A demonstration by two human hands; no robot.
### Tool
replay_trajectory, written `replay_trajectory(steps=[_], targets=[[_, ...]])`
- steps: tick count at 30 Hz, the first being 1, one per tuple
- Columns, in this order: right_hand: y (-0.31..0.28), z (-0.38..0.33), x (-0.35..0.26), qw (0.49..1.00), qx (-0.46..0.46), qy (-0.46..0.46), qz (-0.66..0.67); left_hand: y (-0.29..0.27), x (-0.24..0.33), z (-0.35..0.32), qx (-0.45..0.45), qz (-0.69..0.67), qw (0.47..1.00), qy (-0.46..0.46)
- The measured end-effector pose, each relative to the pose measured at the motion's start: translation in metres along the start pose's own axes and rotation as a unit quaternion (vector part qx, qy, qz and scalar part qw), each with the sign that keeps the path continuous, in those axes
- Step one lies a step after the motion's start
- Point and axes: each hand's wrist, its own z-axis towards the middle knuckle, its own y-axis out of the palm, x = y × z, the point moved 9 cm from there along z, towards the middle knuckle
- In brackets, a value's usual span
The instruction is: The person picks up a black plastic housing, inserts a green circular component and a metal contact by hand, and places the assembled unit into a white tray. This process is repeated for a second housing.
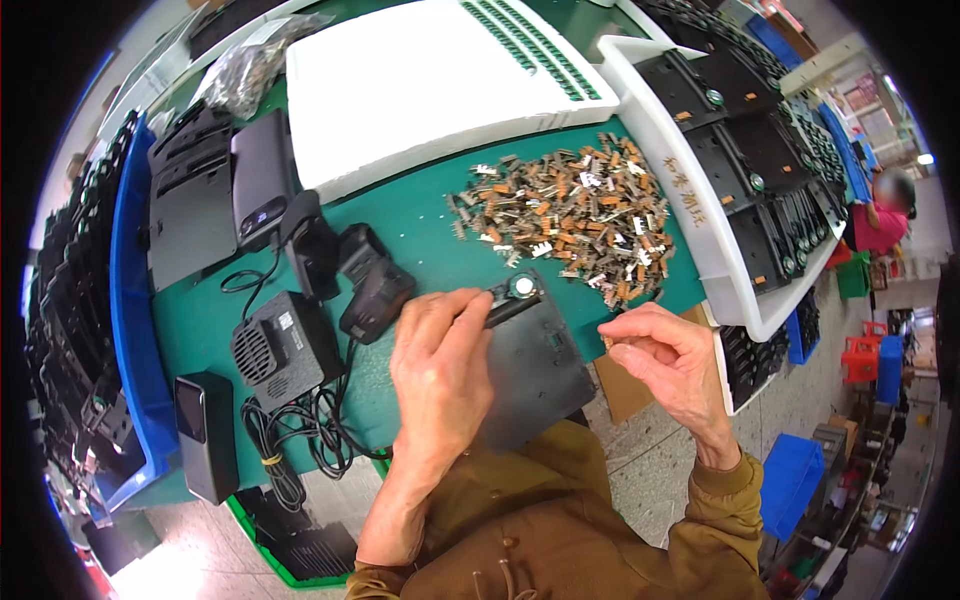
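Observation:
A flat black plastic panel lies at the front edge of the green table, just above my lap. My left hand grips its left side, fingers bent together beside a raised black channel. At the far end of that channel sits a small round silvery part. My right hand is off the panel's right side, thumb and forefinger pinched on a tiny brownish piece, too small to make out fully. Beyond both hands spreads a heap of small brown, orange and white connector-like pieces.
A white foam block with rows of small green boards stands at the back. White trays of black panels flank the right, a blue bin the left. Black devices, cables and a power bank lie left.

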Motion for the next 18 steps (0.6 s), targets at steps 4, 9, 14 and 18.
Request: replay_trajectory(steps=[4,9,14,18], targets=[[0.026,0.014,-0.014,0.993,-0.026,-0.070,-0.093,-0.001,0.000,0.000,0.003,-0.002,1.000,-0.005],[0.041,0.019,-0.020,0.973,-0.038,-0.131,-0.186,-0.002,-0.002,-0.002,0.003,0.001,1.000,-0.007],[0.040,0.017,-0.013,0.976,-0.021,-0.106,-0.189,-0.001,-0.003,-0.003,-0.001,0.000,1.000,-0.010],[0.036,0.019,-0.004,0.985,-0.009,-0.062,-0.160,-0.001,-0.003,-0.002,-0.005,0.003,1.000,-0.010]])
